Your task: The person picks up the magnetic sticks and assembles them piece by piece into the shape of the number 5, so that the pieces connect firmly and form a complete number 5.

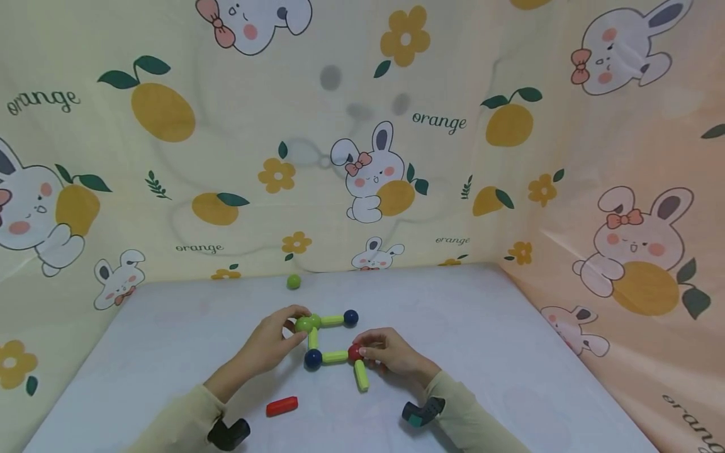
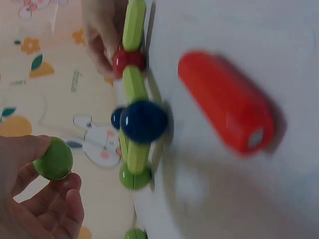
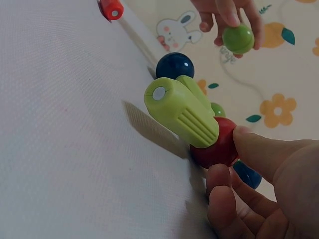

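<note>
1. We've got a green ball pinched in our left hand, held above the table;
2. our right hand pinches the red ball, probably steadying the chain lying there.

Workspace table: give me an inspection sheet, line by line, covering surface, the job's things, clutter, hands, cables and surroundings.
Surface: white tabletop, unpatterned.
Job's things: ball-and-rod frame with four yellow-green rods, a red ball, two navy balls and a green corner ball; one rod extends from the red ball to a free end. A separate green ball is held apart from the frame.
Clutter: loose red rod on the near side; loose green ball near the back edge.
Grippers: left hand holds the separate green ball; right hand pinches the red ball.
Cables: nothing seen.
Surroundings: backdrop printed with rabbits, oranges and flowers.
</note>
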Demonstrator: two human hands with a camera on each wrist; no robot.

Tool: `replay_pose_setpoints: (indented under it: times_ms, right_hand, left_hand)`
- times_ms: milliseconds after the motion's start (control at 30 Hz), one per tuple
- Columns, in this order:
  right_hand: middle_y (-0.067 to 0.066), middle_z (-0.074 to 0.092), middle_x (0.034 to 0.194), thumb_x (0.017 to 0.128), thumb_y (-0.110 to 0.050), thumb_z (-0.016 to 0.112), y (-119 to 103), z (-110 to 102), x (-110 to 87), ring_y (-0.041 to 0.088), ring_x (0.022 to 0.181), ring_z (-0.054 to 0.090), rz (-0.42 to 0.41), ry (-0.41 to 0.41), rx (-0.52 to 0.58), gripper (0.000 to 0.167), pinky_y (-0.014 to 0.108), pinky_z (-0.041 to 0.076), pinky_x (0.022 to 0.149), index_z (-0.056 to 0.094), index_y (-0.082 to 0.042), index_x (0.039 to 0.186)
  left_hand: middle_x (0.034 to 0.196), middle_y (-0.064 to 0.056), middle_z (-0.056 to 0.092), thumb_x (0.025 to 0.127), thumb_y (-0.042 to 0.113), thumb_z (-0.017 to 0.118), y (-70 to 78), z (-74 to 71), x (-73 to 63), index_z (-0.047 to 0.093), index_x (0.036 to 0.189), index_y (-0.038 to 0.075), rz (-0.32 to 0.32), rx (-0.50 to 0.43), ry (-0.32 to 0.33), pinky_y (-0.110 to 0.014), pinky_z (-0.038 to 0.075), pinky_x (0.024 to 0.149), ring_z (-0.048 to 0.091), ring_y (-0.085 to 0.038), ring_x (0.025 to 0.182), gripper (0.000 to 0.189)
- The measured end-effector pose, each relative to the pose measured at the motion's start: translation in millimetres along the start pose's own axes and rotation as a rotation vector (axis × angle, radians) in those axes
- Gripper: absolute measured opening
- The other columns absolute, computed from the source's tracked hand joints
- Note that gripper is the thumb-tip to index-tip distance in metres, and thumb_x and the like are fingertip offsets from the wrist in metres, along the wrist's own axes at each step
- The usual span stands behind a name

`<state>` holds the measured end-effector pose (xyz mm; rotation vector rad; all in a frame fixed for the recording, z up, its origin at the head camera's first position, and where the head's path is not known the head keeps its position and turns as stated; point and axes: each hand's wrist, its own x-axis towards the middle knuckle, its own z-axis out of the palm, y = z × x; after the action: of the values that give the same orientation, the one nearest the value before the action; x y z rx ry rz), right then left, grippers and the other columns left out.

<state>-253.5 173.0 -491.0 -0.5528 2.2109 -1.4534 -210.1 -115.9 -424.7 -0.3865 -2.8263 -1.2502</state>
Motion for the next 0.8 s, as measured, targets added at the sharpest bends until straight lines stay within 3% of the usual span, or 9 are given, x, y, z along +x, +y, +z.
replay_pose_setpoints:
  times_ms: [100, 400, 800]
  right_hand:
    - [0.006, 0.073, 0.105, 0.101, -0.020, 0.062, -1, 0, -0.1, 0.009, 0.065, 0.053, -0.002, -0.002, 0.000, 0.028, 0.021, 0.043, 0.050, 0.067, -0.007, 0.125]
    - [0.006, 0.073, 0.101, 0.101, -0.018, 0.062, -3, 1, -0.3, 0.009, 0.064, 0.053, -0.015, -0.009, 0.003, 0.029, 0.021, 0.042, 0.050, 0.066, -0.004, 0.125]
    - [0.007, 0.072, 0.097, 0.101, -0.014, 0.061, -2, 2, 0.1, 0.010, 0.066, 0.054, -0.026, -0.007, 0.012, 0.028, 0.020, 0.044, 0.051, 0.065, -0.001, 0.126]
  left_hand:
    - [0.123, -0.002, 0.066, 0.092, 0.008, 0.072, 7.7, 7.5, -5.9, 0.063, 0.127, 0.015, 0.025, -0.017, -0.026, -0.027, 0.055, 0.081, 0.060, -0.013, 0.098, 0.037]
    - [0.122, -0.003, 0.067, 0.091, 0.008, 0.072, 20.4, 30.0, -19.8, 0.062, 0.125, 0.014, 0.178, -0.076, -0.141, -0.024, 0.055, 0.078, 0.061, -0.011, 0.092, 0.036]
    - [0.111, -0.002, 0.071, 0.085, 0.006, 0.079, 22.8, 57.9, -29.0, 0.066, 0.115, 0.008, 0.244, -0.158, -0.236, -0.019, 0.053, 0.070, 0.063, -0.004, 0.087, 0.033]
